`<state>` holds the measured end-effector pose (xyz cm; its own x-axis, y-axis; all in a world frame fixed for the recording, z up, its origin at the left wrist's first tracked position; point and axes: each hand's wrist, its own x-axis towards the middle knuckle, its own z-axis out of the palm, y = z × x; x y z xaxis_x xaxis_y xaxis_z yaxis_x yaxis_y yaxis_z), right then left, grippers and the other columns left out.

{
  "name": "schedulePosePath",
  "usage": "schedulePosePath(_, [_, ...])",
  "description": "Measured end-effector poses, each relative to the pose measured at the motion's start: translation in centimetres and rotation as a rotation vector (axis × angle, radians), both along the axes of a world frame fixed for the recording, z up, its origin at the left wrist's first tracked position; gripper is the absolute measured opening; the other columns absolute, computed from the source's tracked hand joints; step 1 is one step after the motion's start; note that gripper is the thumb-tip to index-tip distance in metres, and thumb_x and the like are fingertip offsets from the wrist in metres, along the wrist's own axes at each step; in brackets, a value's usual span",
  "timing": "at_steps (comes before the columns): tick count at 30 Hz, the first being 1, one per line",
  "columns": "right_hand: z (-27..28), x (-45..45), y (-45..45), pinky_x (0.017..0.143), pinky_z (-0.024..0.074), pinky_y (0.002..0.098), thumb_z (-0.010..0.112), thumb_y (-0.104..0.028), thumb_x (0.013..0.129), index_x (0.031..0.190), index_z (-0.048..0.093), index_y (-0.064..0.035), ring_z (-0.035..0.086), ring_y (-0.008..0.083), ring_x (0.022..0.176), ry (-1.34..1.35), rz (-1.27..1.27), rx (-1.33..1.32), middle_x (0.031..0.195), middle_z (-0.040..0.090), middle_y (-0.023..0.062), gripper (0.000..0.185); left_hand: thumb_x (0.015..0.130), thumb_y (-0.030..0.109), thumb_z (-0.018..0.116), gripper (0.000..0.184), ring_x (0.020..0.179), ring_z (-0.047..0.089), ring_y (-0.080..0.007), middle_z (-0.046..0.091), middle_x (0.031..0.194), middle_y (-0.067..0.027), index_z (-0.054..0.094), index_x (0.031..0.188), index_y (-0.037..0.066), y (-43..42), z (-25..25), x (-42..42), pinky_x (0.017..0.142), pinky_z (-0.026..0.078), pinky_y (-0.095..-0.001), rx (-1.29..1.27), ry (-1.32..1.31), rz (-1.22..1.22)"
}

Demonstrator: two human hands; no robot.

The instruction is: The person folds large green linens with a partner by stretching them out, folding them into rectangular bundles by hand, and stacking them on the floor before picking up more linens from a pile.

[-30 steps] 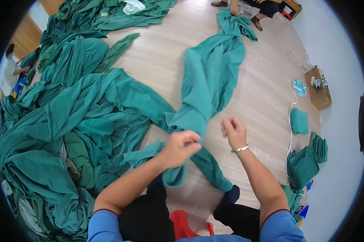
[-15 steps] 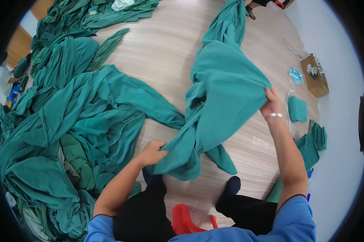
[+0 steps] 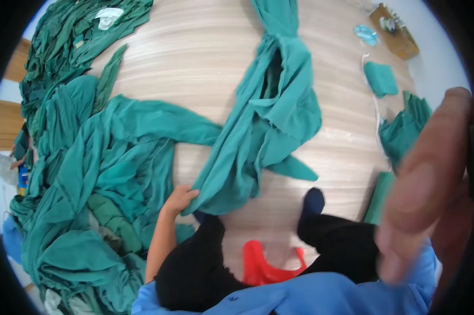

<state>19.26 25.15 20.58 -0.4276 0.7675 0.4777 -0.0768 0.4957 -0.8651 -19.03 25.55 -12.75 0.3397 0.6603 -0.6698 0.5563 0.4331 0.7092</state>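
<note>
My left hand (image 3: 180, 200) is closed on the lower left corner of a long green cloth (image 3: 247, 142). The cloth runs up from there to the top edge of the view, with an open fold in its upper part. Close to the camera at the right, my right hand (image 3: 423, 189) looks large and blurred, away from the cloth. Its fingers are smeared, and nothing can be made out in them. Behind the cloth, a darker green strip (image 3: 295, 168) lies on the floor.
A big heap of green cloths (image 3: 111, 173) covers the left side, with another pile (image 3: 84, 39) beyond. Folded green cloths (image 3: 381, 79) and a cardboard box (image 3: 397, 39) line the right wall. A red stool (image 3: 263, 268) stands between my legs. A person (image 3: 8, 167) is at the far left.
My right hand has let go of the cloth and risen close to the camera. My left hand still holds its corner, and the cloth's spread right side has dropped. The view has shifted.
</note>
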Motion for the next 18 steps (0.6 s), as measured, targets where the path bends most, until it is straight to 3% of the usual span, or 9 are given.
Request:
schedulePosePath(1, [0.5, 0.8, -0.2, 0.061, 0.0466, 0.0261, 0.069, -0.026, 0.074, 0.120, 0.040, 0.0011, 0.056, 0.0147, 0.070, -0.014, -0.024, 0.071, 0.091, 0.058, 0.0113, 0.060, 0.080, 0.021, 0.056, 0.028, 0.070, 0.051, -0.0118, 0.059, 0.074, -0.0026, 0.063, 0.088, -0.004, -0.3, -3.0, -1.2, 0.064, 0.043, -0.0289, 0.001, -0.018, -0.115])
schedulePosePath(4, [0.7, 3.3, 0.4, 0.062, 0.0471, 0.0266, 0.068, -0.024, 0.075, 0.119, 0.041, 0.0009, 0.057, 0.0150, 0.070, 0.010, -0.162, 0.169, 0.091, 0.058, 0.0113, 0.057, 0.080, 0.021, 0.056, 0.029, 0.073, 0.055, -0.0126, 0.062, 0.079, -0.0050, 0.063, 0.090, -0.004, -0.4, -3.0, -0.2, 0.067, 0.045, -0.0320, -0.095, 0.015, 0.010])
schedulePosePath(7, [0.3, 4.9, 1.5, 0.062, 0.0475, 0.0271, 0.066, -0.021, 0.076, 0.118, 0.042, 0.0007, 0.057, 0.0154, 0.071, 0.060, -0.293, 0.178, 0.092, 0.058, 0.0114, 0.053, 0.080, 0.025, 0.057, 0.030, 0.064, 0.053, -0.0132, 0.061, 0.068, -0.0028, 0.063, 0.084, -0.004, -0.5, -3.5, -1.2, 0.058, 0.044, -0.0346, -0.012, 0.010, -0.064])
schedulePosePath(10, [-1.6, 4.6, 2.3, 0.062, 0.0480, 0.0276, 0.065, -0.019, 0.077, 0.117, 0.042, 0.0006, 0.057, 0.0157, 0.071, 0.090, -0.296, 0.083, 0.092, 0.058, 0.0114, 0.050, 0.077, 0.024, 0.057, 0.029, 0.069, 0.057, -0.0186, 0.064, 0.075, -0.0072, 0.062, 0.083, -0.003, -2.2, -10.8, -5.7, 0.062, 0.044, -0.0347, 0.472, 0.091, -0.275])
schedulePosePath(11, [-2.3, 4.5, 2.5, 0.062, 0.0481, 0.0278, 0.064, -0.019, 0.077, 0.116, 0.043, 0.0005, 0.058, 0.0159, 0.071, 0.087, -0.271, 0.062, 0.092, 0.058, 0.0114, 0.049, 0.077, 0.024, 0.057, 0.029, 0.069, 0.057, -0.0186, 0.064, 0.075, -0.0072, 0.062, 0.083, -0.003, 2.8, -11.6, -3.9, 0.062, 0.044, -0.0347, 0.543, 0.074, -0.286])
schedulePosePath(14, [-3.0, 4.0, 2.9, 0.062, 0.0486, 0.0283, 0.063, -0.017, 0.078, 0.115, 0.043, 0.0004, 0.058, 0.0162, 0.072, 0.046, -0.210, 0.003, 0.093, 0.058, 0.0114, 0.045, 0.077, 0.027, 0.056, 0.030, 0.067, 0.055, -0.0204, 0.062, 0.072, -0.0113, 0.061, 0.079, -0.003, -6.2, -7.5, -2.7, 0.060, 0.043, -0.0364, 0.166, 0.035, -0.098])
schedulePosePath(16, [-2.7, 3.6, 2.8, 0.062, 0.0489, 0.0287, 0.062, -0.015, 0.079, 0.114, 0.044, 0.0003, 0.058, 0.0165, 0.072, 0.040, -0.146, 0.006, 0.093, 0.058, 0.0115, 0.043, 0.078, 0.026, 0.054, 0.031, 0.061, 0.052, -0.0194, 0.059, 0.065, -0.0080, 0.060, 0.075, -0.005, -9.7, -5.5, -3.7, 0.056, 0.041, -0.0372, 0.014, 0.240, -0.141])
schedulePosePath(17, [-2.2, 3.5, 3.3, 0.062, 0.0490, 0.0289, 0.062, -0.015, 0.079, 0.114, 0.044, 0.0002, 0.058, 0.0166, 0.073, 0.047, -0.117, 0.013, 0.093, 0.058, 0.0115, 0.042, 0.079, 0.026, 0.054, 0.033, 0.059, 0.050, -0.0169, 0.058, 0.064, -0.0056, 0.059, 0.076, -0.006, -6.1, -6.7, -4.1, 0.054, 0.040, -0.0366, 0.088, 0.220, -0.237])
schedulePosePath(18, [-1.3, 3.6, 4.2, 0.063, 0.0492, 0.0290, 0.061, -0.014, 0.079, 0.113, 0.044, 0.0001, 0.059, 0.0167, 0.073, 0.049, -0.099, 0.041, 0.093, 0.058, 0.0115, 0.041, 0.079, 0.027, 0.056, 0.034, 0.061, 0.051, -0.0154, 0.059, 0.066, -0.0062, 0.060, 0.078, -0.007, -1.0, -4.3, -2.6, 0.055, 0.041, -0.0348, 0.063, 0.174, -0.092])
